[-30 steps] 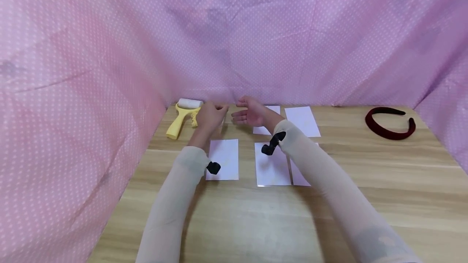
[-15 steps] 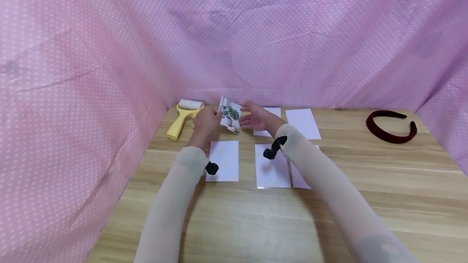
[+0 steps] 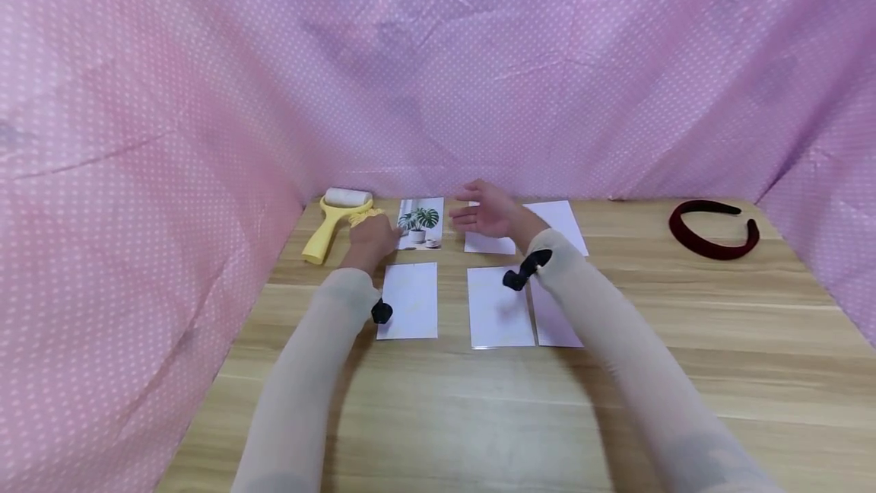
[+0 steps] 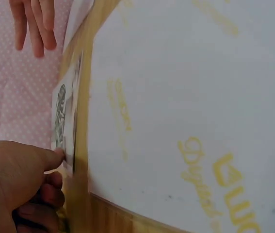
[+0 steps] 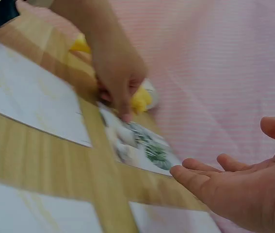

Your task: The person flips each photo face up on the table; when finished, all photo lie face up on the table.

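Observation:
A picture card [image 3: 419, 225] showing a potted monstera plant lies face up at the back of the wooden table. My left hand [image 3: 374, 238] holds its left edge, thumb on the printed side and the other fingers curled, as the left wrist view shows. To the right of the card, my right hand [image 3: 489, 210] hovers with its fingers extended and nothing in it. A white face-down card [image 3: 408, 301] lies in front of the picture card. More white cards lie to the right: one front card [image 3: 499, 306], another beside it [image 3: 553, 318], and two behind, partly covered by my right hand and arm.
A yellow-handled lint roller [image 3: 327, 228] with a white roll lies at the back left, and a yellow ruffled item [image 3: 366, 216] sits beside it. Far right lies a dark red headband [image 3: 714, 233]. Pink dotted cloth [image 3: 438, 82] walls the table's back and sides.
The card in my left hand has turned from upright and tilted, picture showing, to flat on the table. My left hand lowered with it; the right hand moved slightly away to the right.

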### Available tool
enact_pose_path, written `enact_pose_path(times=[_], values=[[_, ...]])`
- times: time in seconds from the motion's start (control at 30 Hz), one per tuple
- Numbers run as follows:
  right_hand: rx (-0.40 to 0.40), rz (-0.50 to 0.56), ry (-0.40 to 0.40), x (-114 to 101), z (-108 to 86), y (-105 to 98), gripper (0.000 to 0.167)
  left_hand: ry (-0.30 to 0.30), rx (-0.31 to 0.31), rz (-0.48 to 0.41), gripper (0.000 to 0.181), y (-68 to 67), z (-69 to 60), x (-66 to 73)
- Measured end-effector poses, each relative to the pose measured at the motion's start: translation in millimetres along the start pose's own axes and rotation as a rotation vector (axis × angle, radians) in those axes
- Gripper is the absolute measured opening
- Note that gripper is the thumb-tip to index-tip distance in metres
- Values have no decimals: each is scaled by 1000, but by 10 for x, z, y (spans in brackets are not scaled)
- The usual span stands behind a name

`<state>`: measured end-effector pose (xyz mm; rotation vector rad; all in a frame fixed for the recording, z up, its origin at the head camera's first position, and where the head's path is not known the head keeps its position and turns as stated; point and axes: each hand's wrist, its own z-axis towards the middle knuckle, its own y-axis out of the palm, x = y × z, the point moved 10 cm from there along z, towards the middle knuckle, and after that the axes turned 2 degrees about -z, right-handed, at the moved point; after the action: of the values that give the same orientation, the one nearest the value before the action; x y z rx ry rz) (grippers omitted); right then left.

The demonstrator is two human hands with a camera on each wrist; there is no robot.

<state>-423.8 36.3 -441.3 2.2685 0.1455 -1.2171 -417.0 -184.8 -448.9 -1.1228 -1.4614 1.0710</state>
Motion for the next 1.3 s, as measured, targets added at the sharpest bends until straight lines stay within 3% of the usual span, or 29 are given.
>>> enact_pose_path(times=[0.13,0.2,0.3,0.43,0.57,0.63,0.77,0.97,1.13,1.3], values=[[13,83,-61,-221,-242,-325,66,23,26,0,39,-68,-8,172],[39,116,-84,-296,-349,-503,66,62,31,-13,35,-111,-46,347],[77,168,-101,-334,-478,-713,66,175,22,-60,29,-131,-144,696],[71,236,-110,-272,-557,-874,67,328,-38,-140,26,-58,-279,1152],[59,245,-96,-134,-566,-937,69,359,-80,-184,35,74,-345,1411],[76,226,-88,-75,-561,-965,70,343,-74,-172,33,132,-345,1477],[118,199,-74,-5,-572,-1005,70,292,-74,-122,11,207,-350,1537],[148,210,-73,-11,-594,-1040,69,235,-70,-92,37,235,-371,1547],[160,273,-89,-35,-591,-1066,69,205,-59,-83,22,215,-384,1535],[164,231,-75,2,-558,-1088,65,184,-87,-85,15,266,-395,1505]])
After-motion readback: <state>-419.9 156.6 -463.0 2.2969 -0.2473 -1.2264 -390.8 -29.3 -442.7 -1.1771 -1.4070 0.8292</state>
